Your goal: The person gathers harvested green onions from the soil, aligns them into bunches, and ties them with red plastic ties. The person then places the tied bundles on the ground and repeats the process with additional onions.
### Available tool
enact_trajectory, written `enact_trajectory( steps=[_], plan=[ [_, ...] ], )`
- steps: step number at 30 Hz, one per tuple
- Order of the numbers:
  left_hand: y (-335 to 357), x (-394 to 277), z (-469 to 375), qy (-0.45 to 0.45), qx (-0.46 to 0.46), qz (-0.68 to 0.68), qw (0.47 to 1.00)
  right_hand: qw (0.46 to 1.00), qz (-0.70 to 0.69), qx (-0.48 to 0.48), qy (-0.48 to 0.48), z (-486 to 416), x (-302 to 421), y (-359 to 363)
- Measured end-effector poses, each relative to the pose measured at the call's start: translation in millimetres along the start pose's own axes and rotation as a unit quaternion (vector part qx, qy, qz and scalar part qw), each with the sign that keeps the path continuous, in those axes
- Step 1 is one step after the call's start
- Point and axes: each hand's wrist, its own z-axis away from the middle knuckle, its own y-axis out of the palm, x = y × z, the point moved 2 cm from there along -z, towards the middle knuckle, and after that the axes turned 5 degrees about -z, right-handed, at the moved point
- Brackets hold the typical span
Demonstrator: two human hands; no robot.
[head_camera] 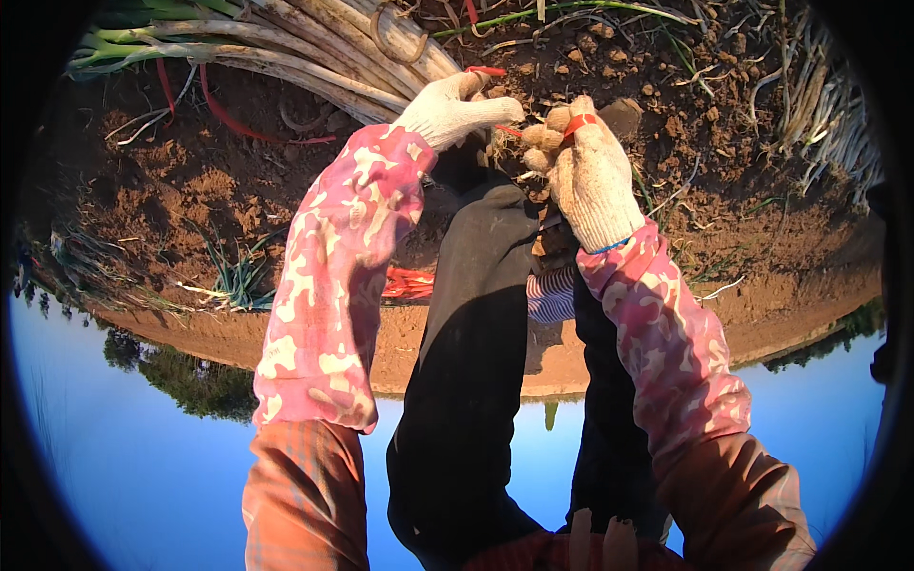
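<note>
A bundle of long spring onions [321, 53], white stalks with green leaves toward the upper left, lies on the soil. My left hand [457, 107], in an off-white knit glove, is at the bundle's lower right end. Its thumb points right, and what its curled fingers hold is hidden. Beside that hand sticks out a piece of red plastic strip [487, 71]. My right hand [589, 168], in a soil-stained knit glove, pinches a red strip [580, 124] that crosses its fingers. A short red length shows between the two hands.
More red strip [235, 125] lies on the soil at left, and a red bundle of strips [408, 283] is near my leg [478, 285]. Loose onions [239, 278] lie at lower left. Another pile of onions [832, 121] is at far right. Clods [671, 128] and roots litter the ground.
</note>
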Motion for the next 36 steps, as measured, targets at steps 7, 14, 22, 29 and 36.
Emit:
enact_trajectory(
  steps=[7,14,22,29,36],
  plan=[
    [27,23,5,0.076,-0.052,-0.110,0.990,0.944,0.311,0.112,0.009,-24,63,75],
    [0,26,11,0.000,-0.027,-0.016,0.999,0.695,0.680,0.214,-0.088,-67,3,11],
    [24,28,5,-0.060,-0.026,0.293,0.954,0.807,0.575,0.115,0.068,-62,-34,-29],
    [30,19,41,0.408,-0.239,-0.474,0.743,0.722,0.590,0.151,-0.329,-57,2,-12],
    [42,28,44,0.397,-0.117,-0.410,0.813,0.530,0.760,0.332,-0.176,-49,13,15]
  ],
)
